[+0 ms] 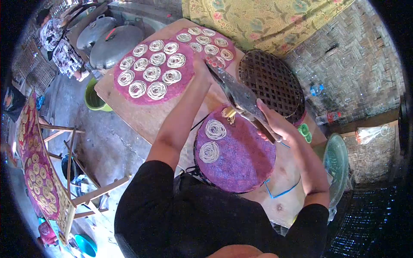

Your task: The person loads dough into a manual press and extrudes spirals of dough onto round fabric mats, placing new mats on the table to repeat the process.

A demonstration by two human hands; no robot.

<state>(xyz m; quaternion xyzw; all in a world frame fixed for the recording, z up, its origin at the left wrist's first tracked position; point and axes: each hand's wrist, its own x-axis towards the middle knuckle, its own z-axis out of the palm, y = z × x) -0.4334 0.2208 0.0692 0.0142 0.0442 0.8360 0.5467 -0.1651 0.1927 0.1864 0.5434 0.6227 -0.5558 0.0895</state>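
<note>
My left hand (204, 68) is closed around the far end of a dark, worn hand press (238, 94). Its near end is gripped by my right hand (275, 122). Below the press hangs a yellowish nozzle (229, 113), with pale dough strands (230, 120) under it at the far edge of a round purple mat (241, 159). Two coiled dough nests, one (215, 129) above the other (209, 152), lie on the mat's left side. The press hides part of the mat.
Two more purple rounds, one larger (122, 91), carry several coiled nests at the table's far side. A dark woven tray (271, 81) lies at the back right. Green basins stand left (92, 96) and right (337, 163). Left of the table is a loaded rack (64, 210); another person (58, 38) stands far left.
</note>
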